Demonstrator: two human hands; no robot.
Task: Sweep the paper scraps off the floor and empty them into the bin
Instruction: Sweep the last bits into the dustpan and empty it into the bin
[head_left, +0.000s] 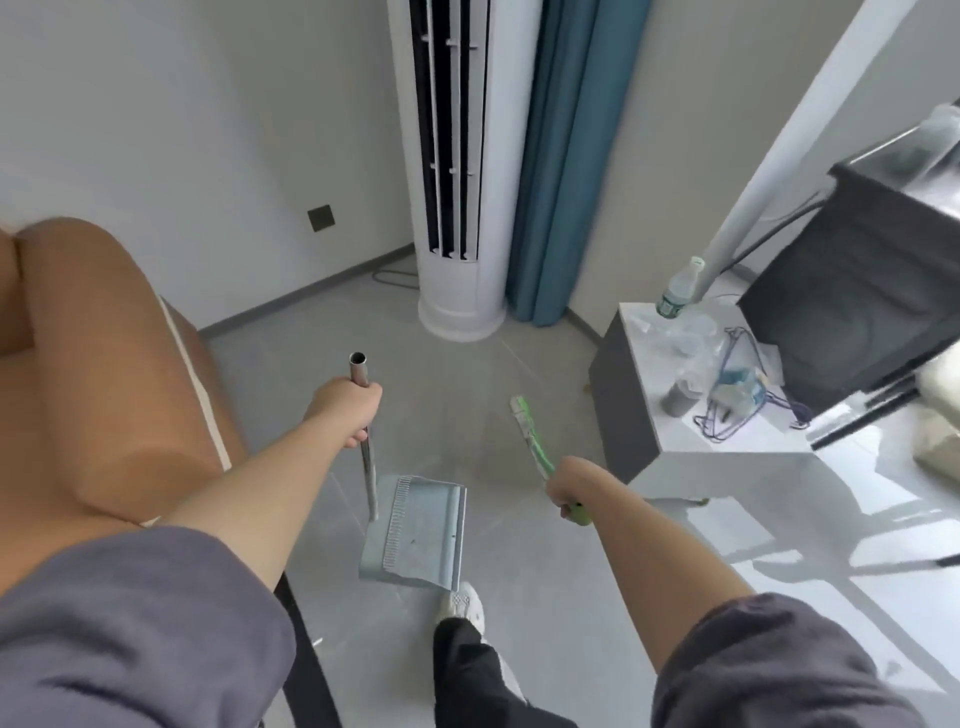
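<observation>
Above the grey floor, hands fisted: left hand on dustpan handle, right hand on broom.

No text, brand, number or sign can be read. A green label is seen on the plastic bottle at about two o'clock on the white side table, but its print is too blurred and too small to be made out.
</observation>
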